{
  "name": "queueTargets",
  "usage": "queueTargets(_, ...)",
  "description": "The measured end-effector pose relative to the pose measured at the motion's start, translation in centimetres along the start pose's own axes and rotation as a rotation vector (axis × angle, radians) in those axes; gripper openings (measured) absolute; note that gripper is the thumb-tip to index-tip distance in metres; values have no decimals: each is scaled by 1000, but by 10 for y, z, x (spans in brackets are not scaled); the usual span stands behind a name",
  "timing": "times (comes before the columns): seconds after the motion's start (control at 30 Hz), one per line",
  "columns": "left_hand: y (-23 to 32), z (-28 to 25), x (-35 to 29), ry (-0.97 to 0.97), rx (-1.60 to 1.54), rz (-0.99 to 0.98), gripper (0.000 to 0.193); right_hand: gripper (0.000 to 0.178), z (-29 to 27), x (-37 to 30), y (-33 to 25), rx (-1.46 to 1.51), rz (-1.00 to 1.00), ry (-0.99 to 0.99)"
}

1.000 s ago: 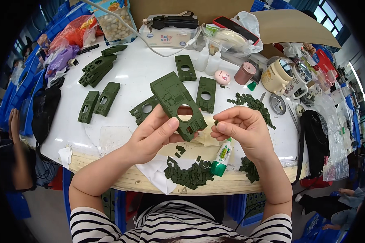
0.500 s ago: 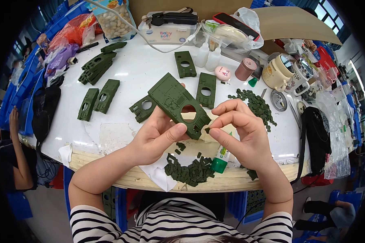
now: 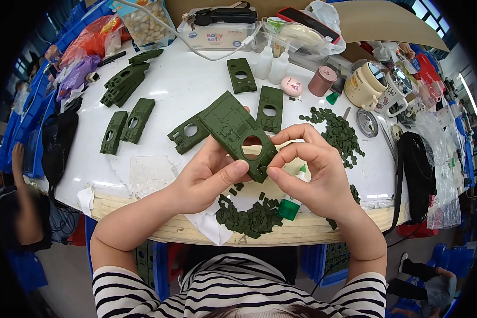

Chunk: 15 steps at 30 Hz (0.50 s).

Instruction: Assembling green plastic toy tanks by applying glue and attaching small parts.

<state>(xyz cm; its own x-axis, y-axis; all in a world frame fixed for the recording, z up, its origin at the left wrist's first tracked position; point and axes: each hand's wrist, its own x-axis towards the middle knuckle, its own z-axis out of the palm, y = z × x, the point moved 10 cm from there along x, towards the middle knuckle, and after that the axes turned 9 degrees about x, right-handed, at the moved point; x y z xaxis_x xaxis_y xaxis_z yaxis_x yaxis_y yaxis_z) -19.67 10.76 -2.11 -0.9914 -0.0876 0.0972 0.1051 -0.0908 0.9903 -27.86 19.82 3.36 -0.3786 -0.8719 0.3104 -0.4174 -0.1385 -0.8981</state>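
My left hand (image 3: 209, 172) is closed around a dark green plastic model tank hull (image 3: 233, 124) with a round hole through its deck, holding it tilted above the table. At the hull's near right corner, the thumb and forefinger of my right hand (image 3: 312, 172) are pinched on a small green plastic piece, mostly hidden by the fingertips. Below the hands lies a pile of small green parts (image 3: 249, 218). Beside it is a glue bottle with a green cap (image 3: 288, 209). Another hull (image 3: 190, 132) rests on the table behind my left hand.
More hulls lie at the back centre (image 3: 241, 75) and on the left (image 3: 139, 121). A second heap of small green pieces (image 3: 339, 135) spreads on the right. Bottles (image 3: 264, 64), a pink tin (image 3: 322, 80) and mugs (image 3: 364, 86) stand farther back. A black bag (image 3: 416, 177) hangs at the right edge.
My right hand has moved slightly left, bringing the small piece against the hull's corner. The hull has shifted slightly right in my left hand. The view has moved a little.
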Motion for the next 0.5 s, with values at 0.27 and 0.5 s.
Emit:
queueTargets(0.27,1,2,0,-1,2,14,72,8,0,-1,0,-18,-5,13)
queueTargets(0.5,2,3,0,-5,33,48,74,7,0,-1,1,-13,-5,31)
